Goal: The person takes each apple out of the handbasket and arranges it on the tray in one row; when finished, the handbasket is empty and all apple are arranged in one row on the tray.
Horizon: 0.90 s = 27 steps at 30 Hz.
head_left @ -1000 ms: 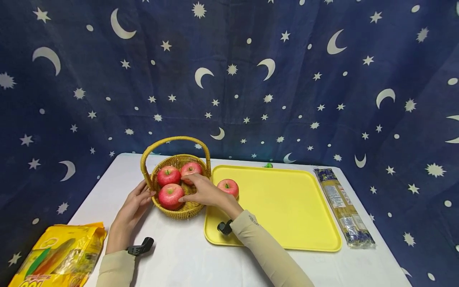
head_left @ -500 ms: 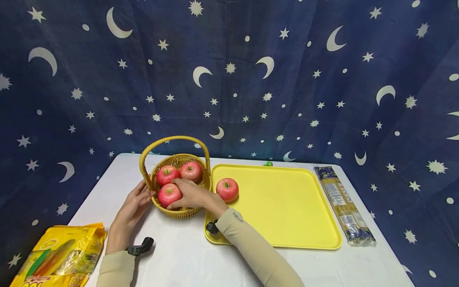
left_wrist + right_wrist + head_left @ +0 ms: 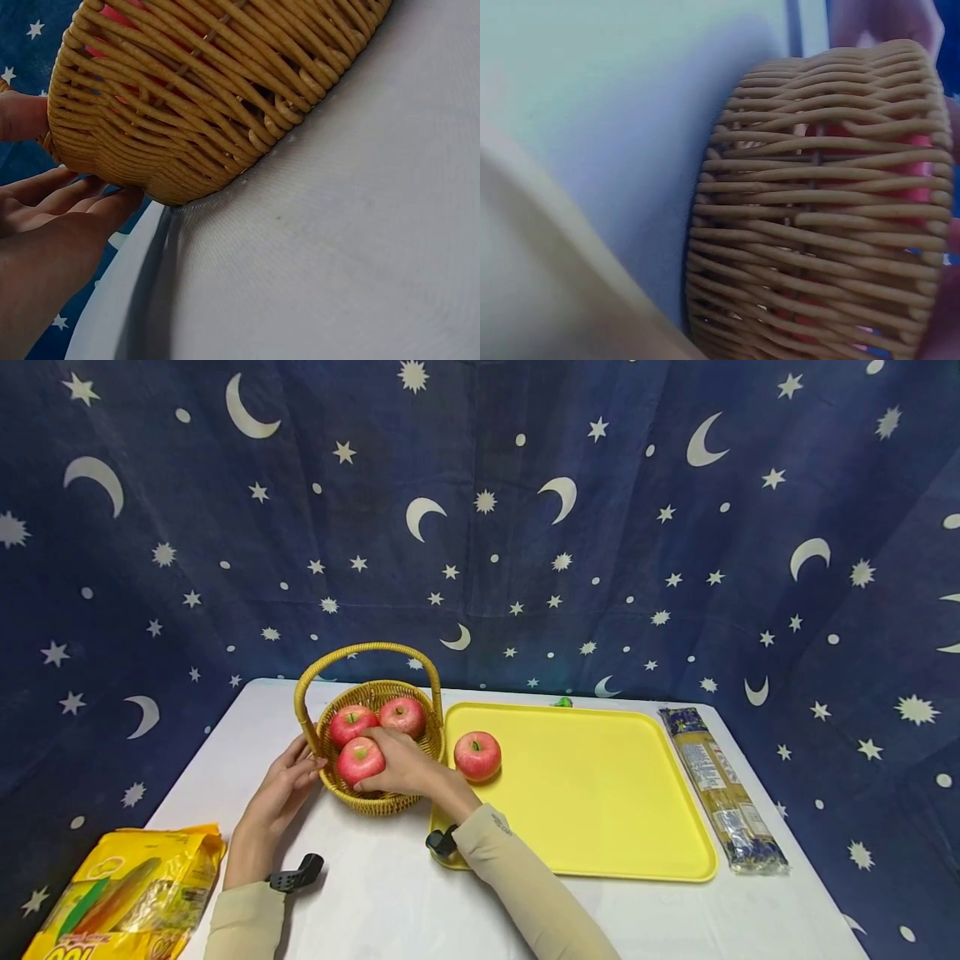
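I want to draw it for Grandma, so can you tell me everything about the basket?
The basket is round, golden brown and woven like wicker, with gaps between its strands. One handle arches over it. It stands upright on the white table, beside the yellow tray. Three red apples sit inside. The left hand touches its outside near the handle's foot. The right hand reaches in, holding the front apple.

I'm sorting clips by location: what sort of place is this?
Probably an indoor filming or demonstration corner, not a working kitchen: a star-and-moon curtain hangs around a white table, laid out with a basket of apples and a yellow tray.
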{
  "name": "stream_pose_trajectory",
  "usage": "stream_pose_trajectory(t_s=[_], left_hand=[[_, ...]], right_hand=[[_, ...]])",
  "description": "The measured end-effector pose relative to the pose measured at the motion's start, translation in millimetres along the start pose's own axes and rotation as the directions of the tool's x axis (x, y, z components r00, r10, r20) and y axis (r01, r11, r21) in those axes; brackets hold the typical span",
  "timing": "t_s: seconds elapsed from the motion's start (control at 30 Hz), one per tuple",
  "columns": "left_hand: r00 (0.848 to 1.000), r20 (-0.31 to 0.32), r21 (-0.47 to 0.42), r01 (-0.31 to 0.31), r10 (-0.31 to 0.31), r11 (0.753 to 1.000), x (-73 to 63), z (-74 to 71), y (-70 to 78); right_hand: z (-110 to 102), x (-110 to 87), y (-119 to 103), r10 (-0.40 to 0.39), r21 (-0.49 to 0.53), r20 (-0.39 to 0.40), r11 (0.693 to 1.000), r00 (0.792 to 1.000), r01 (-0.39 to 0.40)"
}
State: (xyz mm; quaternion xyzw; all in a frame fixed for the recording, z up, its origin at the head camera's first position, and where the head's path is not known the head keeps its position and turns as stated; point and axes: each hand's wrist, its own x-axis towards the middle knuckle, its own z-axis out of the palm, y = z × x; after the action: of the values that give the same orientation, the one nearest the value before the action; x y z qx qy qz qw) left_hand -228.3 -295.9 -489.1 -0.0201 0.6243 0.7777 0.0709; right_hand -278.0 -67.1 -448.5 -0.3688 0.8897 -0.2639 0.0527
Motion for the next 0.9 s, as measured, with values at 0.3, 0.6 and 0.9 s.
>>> stream_pose_trajectory(t_s=[0.3,0.6,0.9], left_hand=[[1.0,0.007,-0.026,-0.021,0.021,0.999,0.9,1.2,0.7],[1.0,0.008,-0.046,-0.023,0.024,0.999,-1.4,1.9,2.6],[0.999,0.01,-0.031,-0.031,0.031,0.999,-1.8,1.2,0.2]], right_hand=[[-8.6,-17.8,-1.1,0.001,0.064,-0.057,0.998,0.998,0.002],[-16.6,-41.9,-2.5,-0.001,0.141,-0.146,0.99,0.989,0.022],[-30.0,-71.6,3.8,0.004,0.232,-0.158,0.972,0.987,0.034]])
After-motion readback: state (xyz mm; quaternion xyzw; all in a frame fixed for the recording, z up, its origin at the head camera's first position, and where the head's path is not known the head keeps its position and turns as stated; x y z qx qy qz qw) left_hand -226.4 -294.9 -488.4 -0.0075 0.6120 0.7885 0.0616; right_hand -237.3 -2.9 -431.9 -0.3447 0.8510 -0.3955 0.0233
